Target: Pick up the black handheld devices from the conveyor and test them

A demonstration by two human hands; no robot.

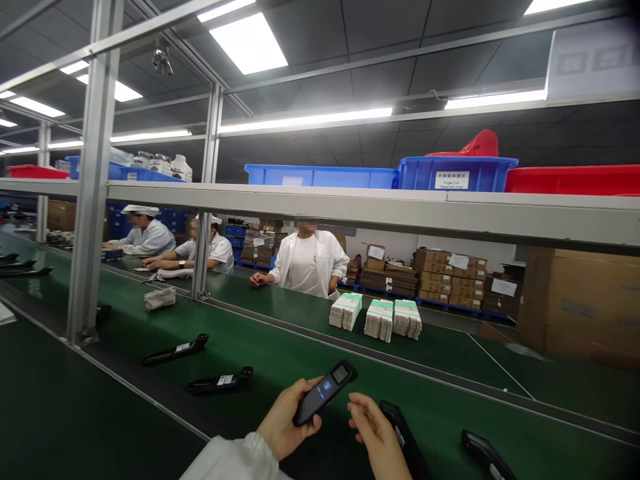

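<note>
A long grey shelf (350,203) spans the station above the green table (270,360), probably set there so that supplies sit overhead without taking up the working surface. It carries blue bins (320,177) and a red bin (575,179); a label on one blue bin marks it for finger cots, which suggests each has its assigned contents. Across the table stands a co-worker (307,267) in a white coat, one hand resting near the far edge.

Three bundles of papers (379,319) stand side by side on the far strip, beyond the dark rail, seemingly to leave the near strip to the black devices. Two of these devices (220,382) lie to the left, white labels showing; another device (410,445) lies just beside the right hand, and one more (483,451) farther right.

The left hand (283,423) holds a black device (320,397) above the table, its lit screen (327,387) tilted upward, likely so the person can read it. The grip wraps the lower body and leaves the display uncovered. The right hand (375,430) hovers beside it, loosely curled, a small gap between thumb and fingers, with nothing visible in it.
</note>
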